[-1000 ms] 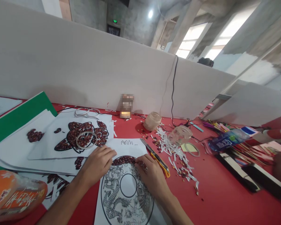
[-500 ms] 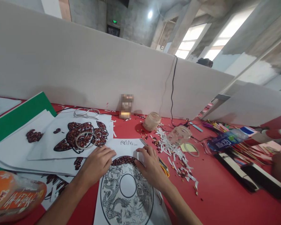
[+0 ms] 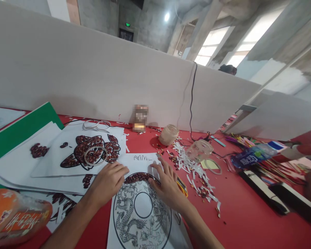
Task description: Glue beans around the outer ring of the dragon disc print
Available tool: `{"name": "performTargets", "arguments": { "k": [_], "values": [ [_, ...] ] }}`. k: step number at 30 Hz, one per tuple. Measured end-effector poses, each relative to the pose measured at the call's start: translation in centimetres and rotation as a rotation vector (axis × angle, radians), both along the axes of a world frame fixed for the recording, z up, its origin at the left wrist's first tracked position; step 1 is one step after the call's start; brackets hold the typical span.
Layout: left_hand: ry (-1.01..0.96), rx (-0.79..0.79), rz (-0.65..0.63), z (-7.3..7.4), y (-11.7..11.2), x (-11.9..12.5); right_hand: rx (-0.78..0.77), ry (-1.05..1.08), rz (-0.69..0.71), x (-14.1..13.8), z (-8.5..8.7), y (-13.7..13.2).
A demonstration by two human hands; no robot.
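A white sheet [image 3: 114, 224] printed with a ring of dragon line art lies in front of me. Along the ring's top edge runs a band of dark red beans [image 3: 138, 177]. My left hand [image 3: 110, 178] rests at the sheet's upper left edge, fingers stretched forward and low, holding nothing visible. My right hand [image 3: 167, 181] is over the ring's upper right, fingers spread, with the thumb at the right end of the bean band. What lies under its palm is hidden. A yellow-handled tool [image 3: 181, 187] shows partly beside that hand.
A bean-covered picture [image 3: 90, 148] with a tape roll [image 3: 95, 155] on it lies left. An orange-labelled jar [image 3: 18, 218] stands near left. Two jars [image 3: 169, 134], paper shreds [image 3: 189, 166] and loose beans are right of centre. A bottle [image 3: 256, 155] lies far right.
The dragon sheet has shifted slightly right. My right hand's fingers have spread and reach a little farther forward. My left hand has barely moved.
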State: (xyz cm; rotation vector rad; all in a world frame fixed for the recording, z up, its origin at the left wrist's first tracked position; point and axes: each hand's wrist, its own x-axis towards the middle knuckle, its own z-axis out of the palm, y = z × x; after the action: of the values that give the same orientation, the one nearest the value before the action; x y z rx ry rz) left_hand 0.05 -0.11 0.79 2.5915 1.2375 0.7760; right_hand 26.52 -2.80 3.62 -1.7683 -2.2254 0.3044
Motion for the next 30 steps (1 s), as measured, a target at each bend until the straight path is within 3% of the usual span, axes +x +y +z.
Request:
{"name": "performTargets", "arguments": {
  "k": [17,22,24,27,30],
  "values": [
    [-0.019,0.023,0.009,0.0,0.0,0.0,-0.092,0.114,-0.028,-0.4,0.6,1.0],
    [-0.005,0.021,0.009,0.0,0.0,0.0,0.023,0.218,0.056,0.1,0.7,0.2],
    [-0.017,0.028,0.011,-0.1,0.0,0.0,0.100,0.148,0.115,0.3,0.5,-0.8],
    [-0.029,0.030,0.012,-0.1,0.0,0.0,0.163,-0.119,0.204,0.5,0.0,-2.4],
    [-0.026,0.023,0.010,0.0,0.0,0.0,0.177,-0.275,0.217,0.6,-0.5,-3.2]
  ]
}}
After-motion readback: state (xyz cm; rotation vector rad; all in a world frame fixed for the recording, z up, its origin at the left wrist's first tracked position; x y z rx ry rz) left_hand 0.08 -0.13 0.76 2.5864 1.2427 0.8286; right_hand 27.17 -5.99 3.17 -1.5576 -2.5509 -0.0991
